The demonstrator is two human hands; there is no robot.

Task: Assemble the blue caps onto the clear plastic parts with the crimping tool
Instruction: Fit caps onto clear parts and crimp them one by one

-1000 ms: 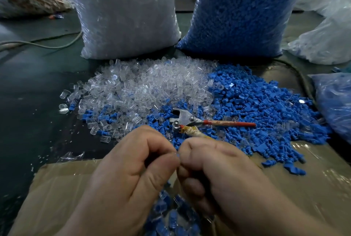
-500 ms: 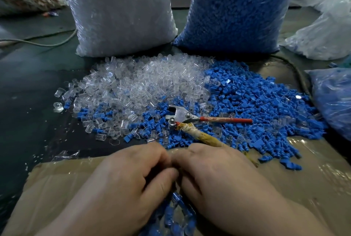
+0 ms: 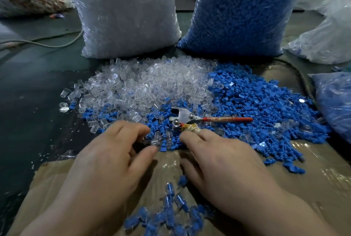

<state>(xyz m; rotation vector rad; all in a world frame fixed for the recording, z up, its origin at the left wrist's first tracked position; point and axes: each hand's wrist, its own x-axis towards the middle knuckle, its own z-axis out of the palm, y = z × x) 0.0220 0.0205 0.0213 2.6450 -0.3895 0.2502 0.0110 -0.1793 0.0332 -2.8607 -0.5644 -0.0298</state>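
Observation:
A heap of clear plastic parts [image 3: 144,85] lies mid-table, and a heap of blue caps [image 3: 256,106] spreads to its right. The crimping tool [image 3: 182,117] rests where the two heaps meet, its red handle pointing right. My left hand [image 3: 114,156] reaches into the near edge of the mix with fingers and thumb apart, a loose clear part just beyond its thumb. My right hand [image 3: 218,161] lies flat, its fingertips on the tool's tape-wrapped lower handle, which it hides. Assembled blue-and-clear pieces [image 3: 171,214] lie between my wrists.
A tall bag of clear parts [image 3: 125,11] and a tall bag of blue caps [image 3: 239,11] stand behind the heaps. Another blue-filled bag [image 3: 334,102] lies at the right edge. Taped cardboard [image 3: 313,169] covers the near table. A cable [image 3: 47,44] runs at the left.
Both hands were pressed together, fingers shut on a piece. They have since dropped toward the assembled pile, separated, and stretched forward with spread fingers to the near edge of the heaps.

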